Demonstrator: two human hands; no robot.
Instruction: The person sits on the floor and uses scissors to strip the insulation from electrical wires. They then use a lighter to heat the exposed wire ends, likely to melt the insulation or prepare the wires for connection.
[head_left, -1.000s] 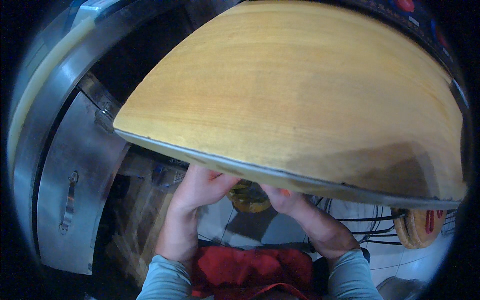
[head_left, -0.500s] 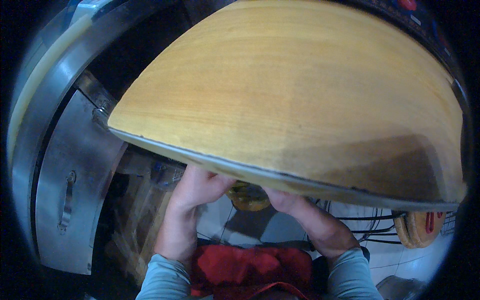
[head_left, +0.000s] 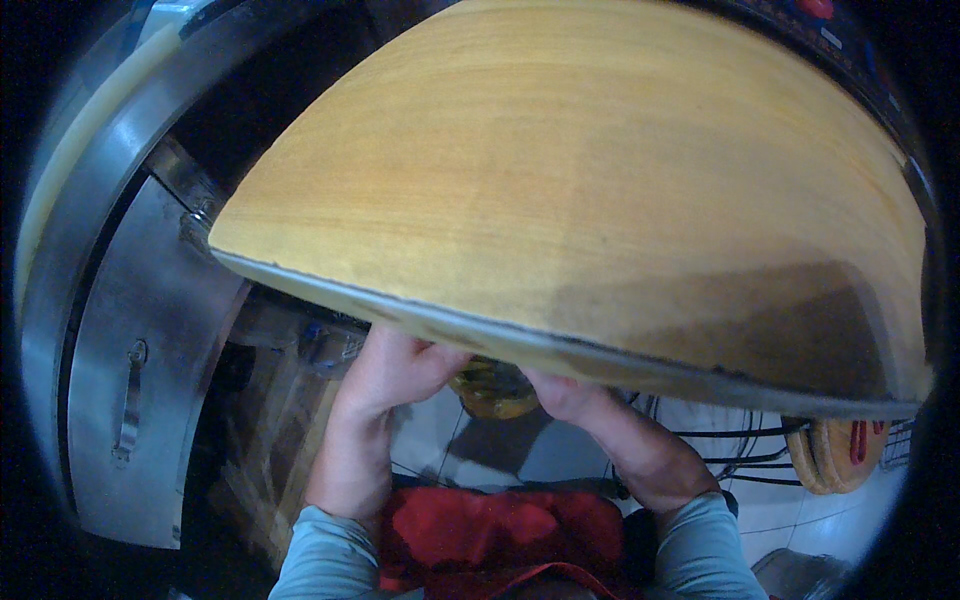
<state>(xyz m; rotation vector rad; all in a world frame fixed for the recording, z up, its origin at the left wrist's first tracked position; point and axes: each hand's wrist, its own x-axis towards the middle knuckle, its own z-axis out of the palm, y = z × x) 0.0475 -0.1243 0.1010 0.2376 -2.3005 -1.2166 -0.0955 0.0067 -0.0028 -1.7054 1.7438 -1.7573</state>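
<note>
A wooden tabletop [head_left: 540, 170] with a pale edge band spans most of the head view. Below its near edge is my left hand [head_left: 405, 362], its thumb side showing and its fingers hidden by the top. Close by on the right, my right hand [head_left: 562, 394] also reaches in beneath that edge, only its thumb side and wrist visible. Between the two hands, lower down, a yellow-brown object [head_left: 494, 392] with dark patches shows in part; its kind cannot be made out. Whether either hand holds anything under the table is hidden.
On the left stands a stainless steel cabinet door [head_left: 140, 400] with a handle. Brown wooden-looking pieces [head_left: 265, 440] lie beside it. To the right are black metal rods [head_left: 740, 465] and a round tan cushion [head_left: 838, 455] with red markings, above a tiled floor [head_left: 760, 515].
The view has shifted very slightly, so the tabletop's left corner sits a little further left. Both hands keep their places under the edge.
</note>
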